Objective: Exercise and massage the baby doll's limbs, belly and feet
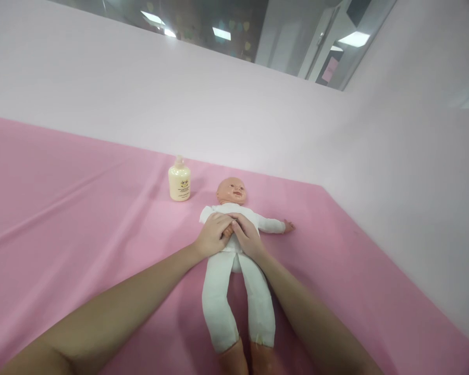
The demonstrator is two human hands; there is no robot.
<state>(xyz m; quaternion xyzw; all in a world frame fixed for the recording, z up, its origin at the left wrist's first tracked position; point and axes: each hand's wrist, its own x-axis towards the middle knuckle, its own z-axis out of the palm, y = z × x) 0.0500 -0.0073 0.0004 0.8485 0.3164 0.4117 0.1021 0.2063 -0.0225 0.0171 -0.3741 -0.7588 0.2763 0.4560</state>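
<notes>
On the baby doll (232, 245), the left hand (214, 233)'s fingers clasp its hand (229, 230); the right hand (248, 235) touches its shirt (254, 214), finger grip unclear. A pump bottle (179, 182) stands beside its head (230, 190).

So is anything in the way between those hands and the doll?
Nothing visible: the left hand and the right hand both rest on the doll itself. The bottle stands apart, left of the doll's head.

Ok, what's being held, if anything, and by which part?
The doll, by the end of its bent arm: the left hand is curled over it. The right hand lies against its chest; whether it grips too can't be told.
</notes>
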